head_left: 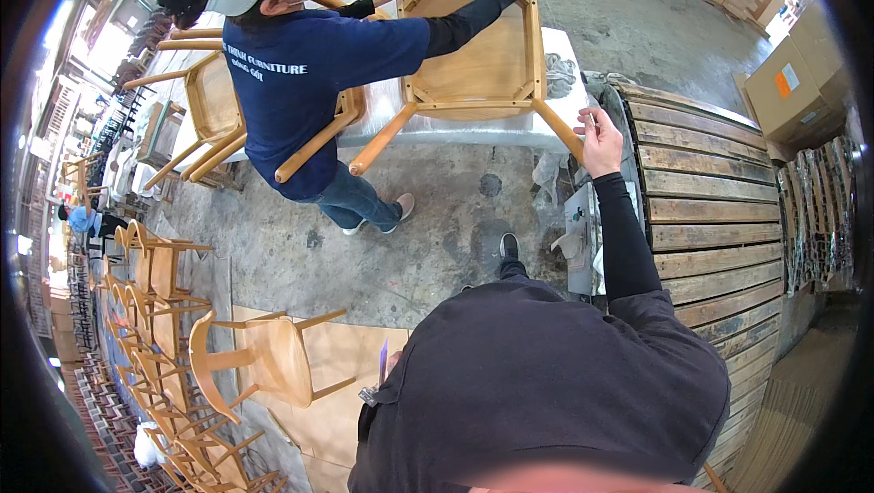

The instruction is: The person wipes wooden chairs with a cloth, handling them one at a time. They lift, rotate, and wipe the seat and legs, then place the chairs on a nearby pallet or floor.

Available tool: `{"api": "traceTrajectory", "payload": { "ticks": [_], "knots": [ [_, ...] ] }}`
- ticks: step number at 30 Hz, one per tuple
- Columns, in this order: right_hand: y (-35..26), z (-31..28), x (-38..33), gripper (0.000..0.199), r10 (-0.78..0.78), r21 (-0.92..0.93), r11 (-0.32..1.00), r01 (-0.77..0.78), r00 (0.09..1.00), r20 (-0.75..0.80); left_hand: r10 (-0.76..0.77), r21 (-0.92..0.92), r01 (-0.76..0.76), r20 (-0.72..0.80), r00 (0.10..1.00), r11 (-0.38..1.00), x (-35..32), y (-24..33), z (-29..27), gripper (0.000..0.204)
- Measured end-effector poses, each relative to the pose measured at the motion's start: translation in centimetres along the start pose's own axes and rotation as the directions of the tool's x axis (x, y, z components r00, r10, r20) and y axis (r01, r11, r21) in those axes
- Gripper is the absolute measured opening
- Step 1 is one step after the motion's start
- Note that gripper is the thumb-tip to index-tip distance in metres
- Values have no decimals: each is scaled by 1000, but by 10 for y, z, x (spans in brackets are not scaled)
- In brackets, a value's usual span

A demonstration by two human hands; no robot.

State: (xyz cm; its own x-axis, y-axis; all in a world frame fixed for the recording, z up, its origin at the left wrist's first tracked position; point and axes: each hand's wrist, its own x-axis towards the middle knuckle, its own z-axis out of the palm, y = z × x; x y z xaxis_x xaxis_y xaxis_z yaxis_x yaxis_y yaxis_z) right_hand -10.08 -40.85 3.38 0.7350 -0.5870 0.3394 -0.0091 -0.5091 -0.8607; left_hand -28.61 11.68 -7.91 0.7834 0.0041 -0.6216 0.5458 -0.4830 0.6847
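Note:
My right hand [601, 142] is stretched out beside the lower right leg [559, 131] of an upturned wooden chair [473, 47]. Its thumb and fingers are pinched together around something small that I cannot make out. Most of my left hand [393, 363] is hidden behind my dark shirt; a thin, pointed purple object [383, 361] sticks up from it. The chair rests on a wrapped white table [569, 47], with its seat underside and legs towards me. A co-worker in a navy shirt [309, 74] stands at its left, one hand on the chair and the other arm reaching across it.
More upturned chairs [214, 97] lie to the left on the table. A finished chair [273, 361] stands on cardboard at my left, beside rows of others [159, 311]. A slatted wooden platform [706, 183] runs along my right. Cardboard boxes [792, 83] are stacked beyond it.

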Motion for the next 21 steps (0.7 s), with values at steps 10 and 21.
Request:
{"api": "traceTrajectory", "payload": {
  "ticks": [10,21],
  "knots": [
    [0,1,1,16,17,20,1000,-17,1000,25,-9,-2,9,3,1000,1000,4,-4,-2,19],
    [-2,0,2,16,-16,7,1000,16,999,38,-16,0,16,3,1000,1000,4,0,-5,20]
  ]
}}
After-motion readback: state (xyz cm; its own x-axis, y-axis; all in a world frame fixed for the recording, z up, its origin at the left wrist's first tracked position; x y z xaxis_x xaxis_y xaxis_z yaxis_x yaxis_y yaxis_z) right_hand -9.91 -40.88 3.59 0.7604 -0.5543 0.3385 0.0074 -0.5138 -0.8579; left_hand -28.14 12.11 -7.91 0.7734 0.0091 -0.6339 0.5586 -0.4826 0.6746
